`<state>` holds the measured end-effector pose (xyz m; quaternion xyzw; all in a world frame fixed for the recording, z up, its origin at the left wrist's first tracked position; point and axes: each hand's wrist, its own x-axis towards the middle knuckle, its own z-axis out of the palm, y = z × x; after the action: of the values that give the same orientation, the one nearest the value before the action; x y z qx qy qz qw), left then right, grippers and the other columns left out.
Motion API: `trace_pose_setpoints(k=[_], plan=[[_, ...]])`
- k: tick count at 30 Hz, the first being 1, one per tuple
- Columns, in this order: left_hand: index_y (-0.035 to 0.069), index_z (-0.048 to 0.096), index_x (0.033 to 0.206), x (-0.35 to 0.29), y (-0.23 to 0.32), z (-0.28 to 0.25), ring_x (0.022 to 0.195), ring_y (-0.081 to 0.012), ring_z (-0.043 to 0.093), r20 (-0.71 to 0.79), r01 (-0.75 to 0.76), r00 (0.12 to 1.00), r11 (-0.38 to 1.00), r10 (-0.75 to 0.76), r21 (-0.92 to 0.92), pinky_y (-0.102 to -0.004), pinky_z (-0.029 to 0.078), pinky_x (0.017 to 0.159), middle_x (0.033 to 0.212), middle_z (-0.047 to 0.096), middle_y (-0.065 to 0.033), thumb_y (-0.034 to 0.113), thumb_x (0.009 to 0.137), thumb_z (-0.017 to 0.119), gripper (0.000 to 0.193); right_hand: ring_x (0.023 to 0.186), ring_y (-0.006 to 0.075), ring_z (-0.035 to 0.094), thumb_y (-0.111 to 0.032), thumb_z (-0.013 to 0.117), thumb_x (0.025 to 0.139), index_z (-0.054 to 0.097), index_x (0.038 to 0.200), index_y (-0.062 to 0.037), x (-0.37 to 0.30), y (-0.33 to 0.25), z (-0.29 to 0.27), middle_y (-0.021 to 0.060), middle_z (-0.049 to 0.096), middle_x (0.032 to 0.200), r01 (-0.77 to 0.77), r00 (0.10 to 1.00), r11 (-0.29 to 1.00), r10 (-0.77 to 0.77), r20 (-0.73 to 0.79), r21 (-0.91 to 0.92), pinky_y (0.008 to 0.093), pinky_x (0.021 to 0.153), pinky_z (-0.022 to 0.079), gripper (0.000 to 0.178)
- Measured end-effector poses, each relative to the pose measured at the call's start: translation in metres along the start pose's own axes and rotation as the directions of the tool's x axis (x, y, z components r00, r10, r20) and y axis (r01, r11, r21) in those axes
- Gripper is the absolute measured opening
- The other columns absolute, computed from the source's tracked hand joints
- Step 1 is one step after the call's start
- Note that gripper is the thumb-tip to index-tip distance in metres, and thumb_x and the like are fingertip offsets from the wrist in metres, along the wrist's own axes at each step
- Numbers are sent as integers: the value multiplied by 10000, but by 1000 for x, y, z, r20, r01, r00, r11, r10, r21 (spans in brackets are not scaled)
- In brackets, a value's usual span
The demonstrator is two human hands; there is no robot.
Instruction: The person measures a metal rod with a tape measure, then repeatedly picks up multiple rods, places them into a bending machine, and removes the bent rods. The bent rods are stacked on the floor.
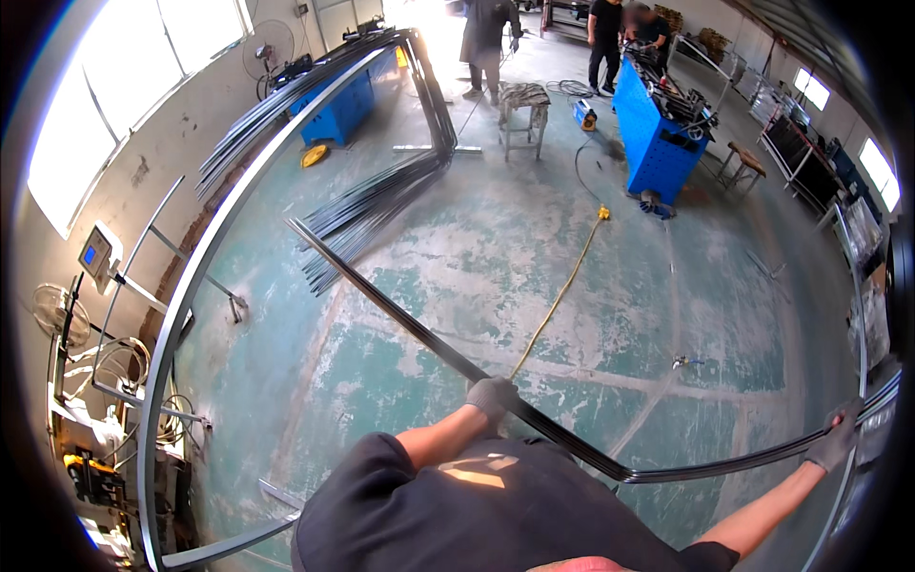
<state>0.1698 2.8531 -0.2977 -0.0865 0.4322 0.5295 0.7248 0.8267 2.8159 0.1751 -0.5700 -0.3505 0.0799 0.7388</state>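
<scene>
A long, dark bent metal bar (410,326), perhaps several nested together, crosses in front of me with an angled corner near my body. Around its long left section, in front of my chest, my gloved left hand (491,396) is closed. Far to the right, my gloved right hand (835,440) grips the other section near the right-hand rail. The bar's left end hangs in the air, overlapping in view a large pile of similar bent bars (381,205).
A grey metal frame rail (205,238) curves along my left, and another rail (863,315) runs on the right. Ahead are a blue workbench (653,133), a stool (522,97) and several people. A yellow cable (560,296) and a small metal fitting (681,362) lie on the floor.
</scene>
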Motion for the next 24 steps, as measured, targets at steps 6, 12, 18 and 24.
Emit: trace_pose_setpoints(k=[6, 12, 18, 24], plan=[[72, 636, 977, 102, 135, 15, 937, -327, 631, -122, -50, 992, 985, 30, -165, -464, 506, 904, 922, 673, -112, 163, 1006, 606, 100, 540, 59, 412, -359, 707, 1040, 546, 777, -118, 1, 21, 263, -38, 491, 693, 28, 998, 996, -33, -57, -88, 258, 491, 280, 391], [48, 614, 1055, 165, 276, 21, 980, -357, 633, -171, -204, 974, 896, 146, -395, -477, 507, 913, 989, 662, -128, 135, 1022, 565, 106, 511, 58, 414, -357, 713, 1040, 496, 704, -126, -8, 26, 528, -28, 491, 638, 53, 976, 997, -62, 207, 49, 263, 476, 286, 462], [47, 591, 969, 243, 398, -10, 908, -377, 637, -303, -355, 925, 810, 231, -466, -568, 508, 906, 931, 662, -129, 135, 1013, 567, 101, 495, 78, 411, -384, 729, 1038, 485, 676, -134, -25, 73, 788, -23, 466, 608, -80, 895, 987, 8, 446, 142, 273, 468, 272, 503], [5, 621, 1037, 305, 517, -27, 844, -323, 665, -481, -443, 856, 747, 188, -496, -507, 578, 885, 921, 672, -143, 63, 998, 554, 96, 494, 66, 388, -401, 716, 1054, 475, 712, -142, -64, 94, 1038, -43, 422, 610, -191, 729, 947, -40, 683, 259, 274, 458, 250, 492]])
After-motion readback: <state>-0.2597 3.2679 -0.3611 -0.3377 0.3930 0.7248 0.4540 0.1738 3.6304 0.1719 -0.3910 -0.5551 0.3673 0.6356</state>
